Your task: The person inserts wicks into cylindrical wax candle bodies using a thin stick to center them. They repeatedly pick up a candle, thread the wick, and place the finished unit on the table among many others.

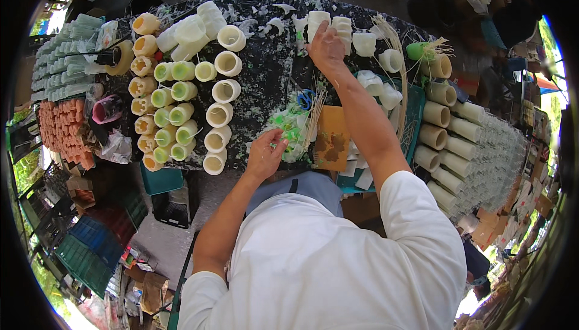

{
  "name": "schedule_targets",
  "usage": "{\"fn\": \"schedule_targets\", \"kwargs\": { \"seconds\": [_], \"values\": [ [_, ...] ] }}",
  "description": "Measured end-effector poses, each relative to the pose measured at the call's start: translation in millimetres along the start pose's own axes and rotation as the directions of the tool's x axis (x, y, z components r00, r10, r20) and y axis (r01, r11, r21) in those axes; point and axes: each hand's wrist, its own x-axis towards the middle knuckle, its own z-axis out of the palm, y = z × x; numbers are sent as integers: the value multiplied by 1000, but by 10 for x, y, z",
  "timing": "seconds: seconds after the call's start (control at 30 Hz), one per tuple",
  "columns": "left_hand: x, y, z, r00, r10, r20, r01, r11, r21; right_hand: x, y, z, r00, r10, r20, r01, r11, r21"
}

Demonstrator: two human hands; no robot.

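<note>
My right hand [327,48] reaches to the far side of the table, its fingers and thumb round the near end of a ribbed white wax candle [316,22]. Close beside it stands a second ribbed white candle [342,28]. My left hand [265,154] hovers at the near edge with loosely bent fingers apart and nothing visible in them. It is next to a heap of green and white wax scraps [289,130]. Blue-handled scissors [306,99] and thin wicks [316,116] lie by the heap, left of a stained orange-brown board [332,137].
Rows of hollow cream cylinders [218,115], green candles [161,97] and orange-tinted cups [142,85] stand to the left. Stacked pink pieces [63,128] lie beyond them. On the right are a teal tray [415,110], tan tubes [435,113] and stacked white cylinders [461,149].
</note>
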Motion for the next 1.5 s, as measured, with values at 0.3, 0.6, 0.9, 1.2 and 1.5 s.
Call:
{"fn": "schedule_targets", "kwargs": {
  "seconds": [0.3,0.6,0.9,1.2,1.5],
  "values": [
    [636,428,212,988,-91,128,157,564,-810,-909,-173,-1070,899,437,-29,-29,126,992],
    [1795,1090,263,989,109,99,37,466,-884,-1177,213,-1108,806,-80,587,-576,128,808],
    [1742,1061,204,967,-60,246,249,413,-876,-879,354,-1893,887,223,-405,112,746,656],
    [2109,1011,28,966,-141,215,255,630,-734,-772,242,-1254,990,-131,-46,136,848,512],
    [1786,1203,210,932,-225,283,361,626,-691,-1126,86,-1199,967,-255,-21,227,814,535]
  ]
}}
